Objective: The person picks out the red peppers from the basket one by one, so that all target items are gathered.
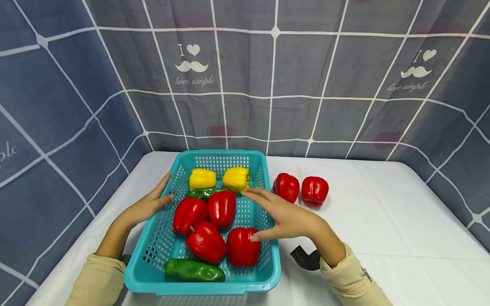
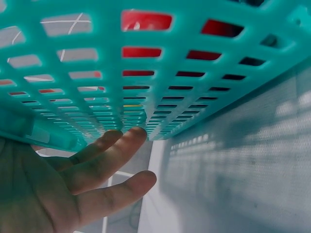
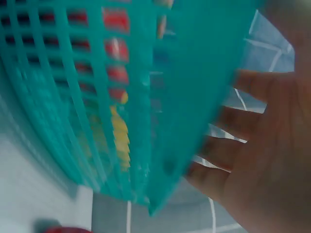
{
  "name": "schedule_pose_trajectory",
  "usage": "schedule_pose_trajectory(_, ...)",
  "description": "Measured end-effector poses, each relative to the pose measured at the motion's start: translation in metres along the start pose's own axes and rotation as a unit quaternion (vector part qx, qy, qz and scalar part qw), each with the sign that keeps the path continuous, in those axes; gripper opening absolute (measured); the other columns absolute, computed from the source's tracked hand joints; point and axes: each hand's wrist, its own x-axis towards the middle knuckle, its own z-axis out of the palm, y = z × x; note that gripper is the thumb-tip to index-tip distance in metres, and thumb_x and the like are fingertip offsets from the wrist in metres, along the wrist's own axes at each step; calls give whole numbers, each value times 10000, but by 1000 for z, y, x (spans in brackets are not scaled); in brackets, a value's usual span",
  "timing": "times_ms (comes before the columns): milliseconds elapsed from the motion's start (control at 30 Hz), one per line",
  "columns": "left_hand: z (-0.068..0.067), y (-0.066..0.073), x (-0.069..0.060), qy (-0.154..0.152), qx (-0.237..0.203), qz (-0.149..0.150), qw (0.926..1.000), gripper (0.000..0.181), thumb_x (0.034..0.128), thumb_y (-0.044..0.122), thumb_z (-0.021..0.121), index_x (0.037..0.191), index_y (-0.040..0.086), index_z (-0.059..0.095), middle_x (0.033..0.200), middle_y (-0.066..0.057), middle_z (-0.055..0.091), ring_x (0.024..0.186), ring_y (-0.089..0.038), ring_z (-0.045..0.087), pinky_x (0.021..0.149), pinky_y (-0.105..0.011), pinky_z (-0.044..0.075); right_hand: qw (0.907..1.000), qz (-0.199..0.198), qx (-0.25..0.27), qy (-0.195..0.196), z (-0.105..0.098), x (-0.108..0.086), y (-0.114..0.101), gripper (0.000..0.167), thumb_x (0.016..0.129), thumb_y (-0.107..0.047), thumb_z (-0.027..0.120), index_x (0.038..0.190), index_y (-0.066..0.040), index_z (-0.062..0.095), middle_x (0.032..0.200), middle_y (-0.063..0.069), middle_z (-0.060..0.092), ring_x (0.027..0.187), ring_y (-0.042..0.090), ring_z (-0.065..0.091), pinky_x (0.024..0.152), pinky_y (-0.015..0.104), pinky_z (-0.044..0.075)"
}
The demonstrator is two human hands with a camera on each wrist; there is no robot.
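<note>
A teal basket [image 1: 204, 288] holds several red peppers [image 1: 206, 242], two yellow peppers [image 1: 236, 179], a green pepper partly hidden behind red ones, and a green vegetable [image 1: 195, 270] at its near end. My left hand [image 1: 147, 207] lies against the basket's left side, fingers extended; the left wrist view shows those fingers [image 2: 114, 155] beside the slotted wall. Over the basket's right rim reaches my right hand [image 1: 285, 216], fingers spread and gripping nothing, its thumb over a red pepper [image 1: 243, 248]. In the right wrist view the hand [image 3: 262, 141] is beside the rim.
Two red peppers [image 1: 315, 191] sit on the white table [image 1: 383, 212] right of the basket. A black strap-like piece [image 1: 306, 258] is near my right forearm. Grey checked curtains [image 1: 298, 63] hang behind and at both sides.
</note>
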Motion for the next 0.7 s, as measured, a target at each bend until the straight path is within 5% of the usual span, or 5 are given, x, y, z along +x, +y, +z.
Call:
schedule_pose_trajectory(367, 0, 1, 0, -4, 9, -11, 10000, 709, 963, 175, 362, 1450, 83, -146, 1501, -251, -81, 1288, -517, 145, 876, -570, 440, 9966, -142, -672, -457, 24, 9, -19, 899, 706, -509, 708, 1441, -222, 277, 1446, 12, 339, 1310, 177, 322, 963, 402, 442)
schedule_pose_trajectory(700, 0, 0, 1, 12, -82, -10, 10000, 708, 963, 168, 360, 1449, 82, -147, 1502, -246, -88, 1287, -524, 150, 849, -552, 465, 9800, 113, -1790, -860, 32, 13, -26, 895, 640, -564, 727, 1386, -204, 388, 1319, -13, 499, 1241, 159, 420, 1088, 490, 248)
